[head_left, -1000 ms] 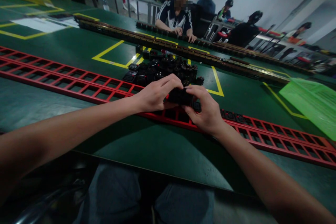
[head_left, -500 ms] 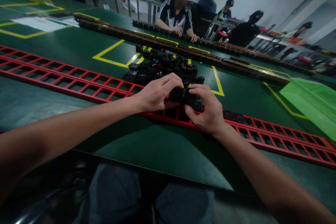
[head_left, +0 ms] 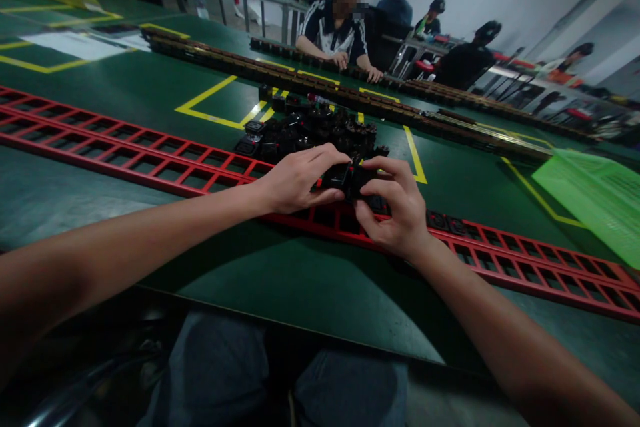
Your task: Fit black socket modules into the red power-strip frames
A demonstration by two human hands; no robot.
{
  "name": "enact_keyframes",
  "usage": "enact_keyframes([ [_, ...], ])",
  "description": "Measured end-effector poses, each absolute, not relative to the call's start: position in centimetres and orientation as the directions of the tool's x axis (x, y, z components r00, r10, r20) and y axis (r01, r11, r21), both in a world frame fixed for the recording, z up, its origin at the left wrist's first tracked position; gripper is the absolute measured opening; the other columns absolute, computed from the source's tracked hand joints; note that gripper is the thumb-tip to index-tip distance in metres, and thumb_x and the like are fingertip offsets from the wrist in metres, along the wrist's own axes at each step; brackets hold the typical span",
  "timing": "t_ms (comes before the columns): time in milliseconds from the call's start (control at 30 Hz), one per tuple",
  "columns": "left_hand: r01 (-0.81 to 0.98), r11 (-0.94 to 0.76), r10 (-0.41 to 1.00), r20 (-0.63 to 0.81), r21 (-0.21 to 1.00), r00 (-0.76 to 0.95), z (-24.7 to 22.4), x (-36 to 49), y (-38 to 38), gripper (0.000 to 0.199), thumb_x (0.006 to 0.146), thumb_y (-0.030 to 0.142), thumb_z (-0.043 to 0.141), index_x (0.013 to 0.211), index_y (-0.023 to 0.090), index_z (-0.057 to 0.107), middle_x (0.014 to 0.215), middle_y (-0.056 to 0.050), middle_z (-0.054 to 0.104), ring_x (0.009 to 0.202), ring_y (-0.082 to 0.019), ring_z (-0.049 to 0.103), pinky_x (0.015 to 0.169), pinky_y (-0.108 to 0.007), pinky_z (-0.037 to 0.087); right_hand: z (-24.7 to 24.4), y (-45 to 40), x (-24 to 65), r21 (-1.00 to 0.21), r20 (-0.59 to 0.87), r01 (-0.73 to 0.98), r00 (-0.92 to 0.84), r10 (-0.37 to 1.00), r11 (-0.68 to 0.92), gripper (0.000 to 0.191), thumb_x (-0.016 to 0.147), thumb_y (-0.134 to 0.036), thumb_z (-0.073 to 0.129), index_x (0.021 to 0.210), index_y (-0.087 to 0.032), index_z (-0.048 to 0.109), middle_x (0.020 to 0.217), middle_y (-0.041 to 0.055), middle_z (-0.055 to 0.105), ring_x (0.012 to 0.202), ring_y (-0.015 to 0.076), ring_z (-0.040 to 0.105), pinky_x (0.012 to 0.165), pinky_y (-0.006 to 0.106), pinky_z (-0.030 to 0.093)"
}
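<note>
Both hands meet over the red ladder-like rack (head_left: pixel 125 171), in front of a pile of black plastic parts (head_left: pixel 320 128). My left hand (head_left: pixel 295 181) grips a small black block-shaped part (head_left: pixel 339 175) with a bit of red on it, between thumb and fingers. Pressed up against it is a second dark part (head_left: pixel 361 180), pinched by my right hand (head_left: pixel 397 205); whether the two are joined I cannot tell. Fingers cover much of both. Right of my right hand, square black pieces (head_left: pixel 456 225) sit in the rack's openings.
Long dark rails (head_left: pixel 240 63) run across the green table (head_left: pixel 310 280) behind the pile. A green mesh basket (head_left: pixel 590 200) stands at the right, white papers (head_left: pixel 80 45) lie far left. Across the table sits a person (head_left: pixel 335 33) with hands at another rail.
My right-hand fingers have shifted and curled a little on the dark part. The left-hand block has tilted, so more of its face shows. My left thumb now lies along its lower edge.
</note>
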State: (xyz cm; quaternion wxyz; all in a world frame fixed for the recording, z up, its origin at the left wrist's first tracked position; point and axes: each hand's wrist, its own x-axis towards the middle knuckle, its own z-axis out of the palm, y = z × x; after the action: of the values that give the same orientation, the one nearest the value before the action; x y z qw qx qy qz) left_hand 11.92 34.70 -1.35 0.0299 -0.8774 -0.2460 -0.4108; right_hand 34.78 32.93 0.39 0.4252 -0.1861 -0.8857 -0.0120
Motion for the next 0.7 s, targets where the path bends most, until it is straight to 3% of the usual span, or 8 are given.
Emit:
enact_keyframes([
  [367, 0.463, -0.869, 0.427, 0.741, 0.177, 0.518, -1.21, 11.8, 34.64, 0.053, 0.099, 0.059, 0.039, 0.124, 0.014, 0.053, 0.107, -0.012, 0.063, 0.097, -0.022, 0.063, 0.084, -0.034, 0.052, 0.21, 33.21, 34.91, -0.163, 0.763, 0.316, -0.56, 0.323, 0.935, 0.033, 0.087, -0.021, 0.063, 0.117, -0.029, 0.05, 0.118, 0.0094, 0.062, 0.11, 0.0292, 0.061, 0.089, 0.054, 0.054],
  [533, 0.467, -0.872, 0.402, 0.761, 0.148, 0.51, -1.29, 11.78, 34.69, 0.056, 0.098, 0.062, 0.039, 0.122, 0.013, 0.055, 0.104, -0.011, 0.064, 0.094, -0.022, 0.064, 0.081, -0.033, 0.053, -0.01, 33.22, 34.95, -0.234, 0.757, 0.308, -0.537, 0.371, 0.922, 0.036, 0.089, -0.025, 0.064, 0.123, -0.027, 0.052, 0.117, 0.0105, 0.063, 0.11, 0.0287, 0.062, 0.084, 0.049, 0.058],
  [700, 0.447, -0.887, 0.355, 0.792, 0.117, 0.496, -1.29, 11.81, 34.75, 0.056, 0.097, 0.061, 0.045, 0.121, 0.012, 0.056, 0.101, -0.011, 0.064, 0.091, -0.021, 0.064, 0.079, -0.031, 0.052, 0.1, 33.09, 34.97, -0.216, 0.751, 0.35, -0.537, 0.384, 0.912, 0.032, 0.09, -0.028, 0.065, 0.121, -0.024, 0.056, 0.115, 0.0111, 0.065, 0.107, 0.0282, 0.064, 0.079, 0.044, 0.06],
])
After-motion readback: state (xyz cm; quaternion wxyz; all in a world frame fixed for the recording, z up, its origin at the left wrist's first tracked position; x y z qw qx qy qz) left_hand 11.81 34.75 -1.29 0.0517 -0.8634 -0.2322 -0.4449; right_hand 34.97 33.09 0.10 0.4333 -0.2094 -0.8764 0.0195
